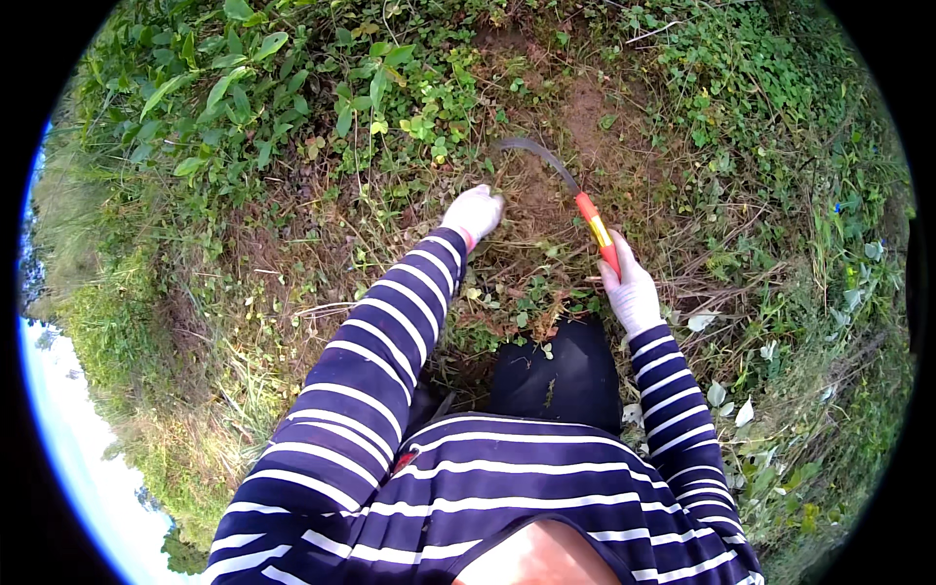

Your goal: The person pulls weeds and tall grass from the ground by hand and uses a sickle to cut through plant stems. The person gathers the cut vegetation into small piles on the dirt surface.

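Observation:
My right hand [632, 287], in a white glove, is closed around the red-orange handle of a sickle [598, 232] with a yellow band. The sickle's curved dark blade points up and to the left, over reddish soil with thin dry stems. My left hand [474, 213], also in a white glove, is at the picture's middle, left of the sickle, low over the weeds [417, 212]. Its fingers look curled in, and whether any stems lie within them cannot be made out.
Broad-leaved green plants [234, 88] grow at the upper left. Dense low greenery [731, 95] covers the upper right. Dry cut stems [720, 267] lie right of my right hand. My dark-clothed knee [559, 376] rests close below the hands, beside low weeds.

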Motion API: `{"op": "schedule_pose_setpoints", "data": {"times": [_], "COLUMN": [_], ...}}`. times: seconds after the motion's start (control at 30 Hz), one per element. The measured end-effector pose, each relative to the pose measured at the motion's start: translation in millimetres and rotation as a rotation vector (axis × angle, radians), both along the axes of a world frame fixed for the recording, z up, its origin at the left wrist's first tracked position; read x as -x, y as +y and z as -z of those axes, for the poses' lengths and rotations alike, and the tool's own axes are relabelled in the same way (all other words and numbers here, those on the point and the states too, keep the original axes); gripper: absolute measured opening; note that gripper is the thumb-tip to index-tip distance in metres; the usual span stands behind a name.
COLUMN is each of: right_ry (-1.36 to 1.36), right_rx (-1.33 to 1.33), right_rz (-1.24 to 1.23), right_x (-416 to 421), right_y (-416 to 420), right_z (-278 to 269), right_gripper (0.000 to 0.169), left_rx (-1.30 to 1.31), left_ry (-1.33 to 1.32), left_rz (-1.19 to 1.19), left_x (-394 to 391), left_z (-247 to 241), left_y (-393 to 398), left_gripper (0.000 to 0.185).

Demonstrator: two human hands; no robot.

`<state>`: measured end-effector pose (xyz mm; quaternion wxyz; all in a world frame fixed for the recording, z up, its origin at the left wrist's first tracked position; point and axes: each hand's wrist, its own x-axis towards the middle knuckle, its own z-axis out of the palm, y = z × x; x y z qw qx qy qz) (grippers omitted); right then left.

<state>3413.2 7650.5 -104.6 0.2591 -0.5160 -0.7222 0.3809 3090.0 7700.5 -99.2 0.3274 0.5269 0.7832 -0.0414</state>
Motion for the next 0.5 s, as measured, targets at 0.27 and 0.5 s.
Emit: {"op": "schedule_pose_setpoints", "data": {"times": [0.27, 0.5], "right_ry": [-0.237, 0.69], "right_rx": [0.307, 0.557], "right_rz": [-0.165, 0.401], "right_x": [-93, 12], "right_y": [-82, 5], "right_z": [-40, -33], "right_gripper": [0.054, 0.049], "left_rx": [0.605, -0.083], "left_ry": [0.217, 0.612], "left_rz": [0.87, 0.747], "left_x": [35, 40], "left_z": [-81, -85], "left_y": [-81, 30], "left_gripper": [0.038, 0.041]}}
